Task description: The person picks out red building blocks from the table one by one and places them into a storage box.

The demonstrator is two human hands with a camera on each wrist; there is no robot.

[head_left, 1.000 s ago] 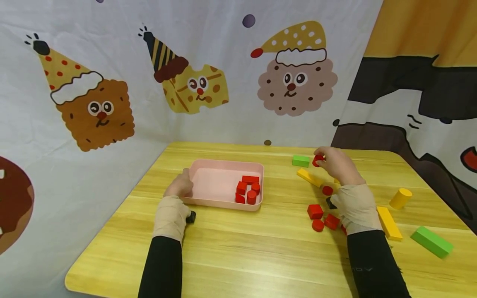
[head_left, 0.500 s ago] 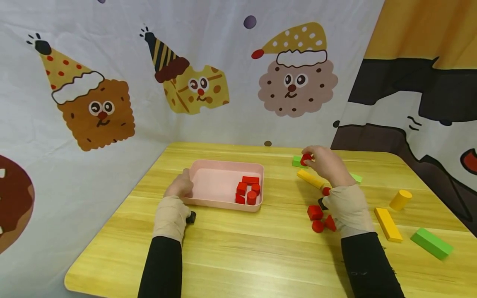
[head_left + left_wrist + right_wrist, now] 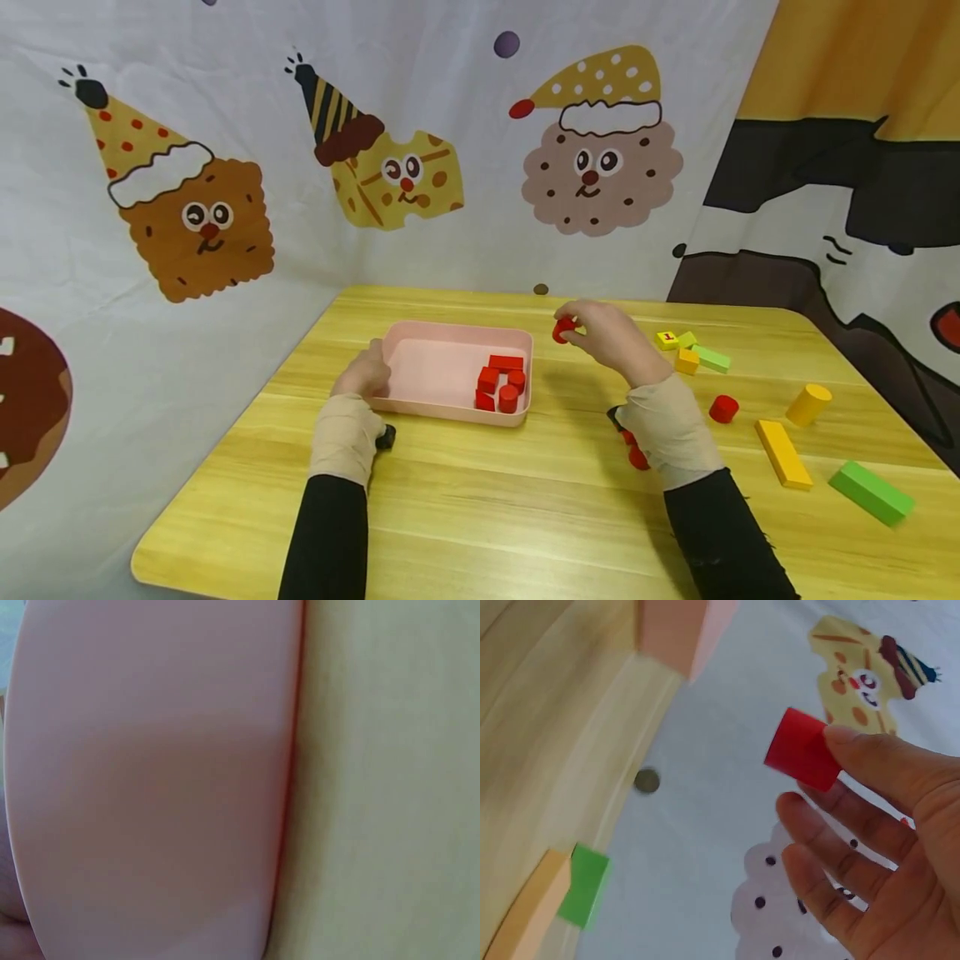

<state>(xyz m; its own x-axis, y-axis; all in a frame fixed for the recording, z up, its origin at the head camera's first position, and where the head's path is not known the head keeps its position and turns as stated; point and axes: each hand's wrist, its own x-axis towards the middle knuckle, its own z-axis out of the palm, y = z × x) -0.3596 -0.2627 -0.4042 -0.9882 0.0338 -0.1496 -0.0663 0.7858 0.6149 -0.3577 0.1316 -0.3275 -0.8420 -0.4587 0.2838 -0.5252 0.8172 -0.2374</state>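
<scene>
A pink tray [image 3: 442, 408] stands on the table with several red blocks [image 3: 487, 380] gathered at its right end. My left hand [image 3: 363, 372] grips the tray's left rim; in the left wrist view the tray wall [image 3: 157, 787] hides most of that hand. Between thumb and fingers, my right hand [image 3: 611, 337] pinches a red cylinder [image 3: 805, 748], held above the table to the right of the tray. Below the right wrist, some red blocks [image 3: 638, 457] are partly hidden. Another red cylinder [image 3: 723, 409] stands on the table right of that wrist.
Yellow and green blocks lie at the right: a yellow cylinder [image 3: 809, 404], a long yellow block [image 3: 783, 454], a green block [image 3: 872, 492] and a small cluster with an orange cube [image 3: 686, 361]. A printed curtain [image 3: 480, 250] hangs behind the table.
My right hand has moved left with the red cylinder, from beside the green block at the back toward the tray. The left hand and tray stay put.
</scene>
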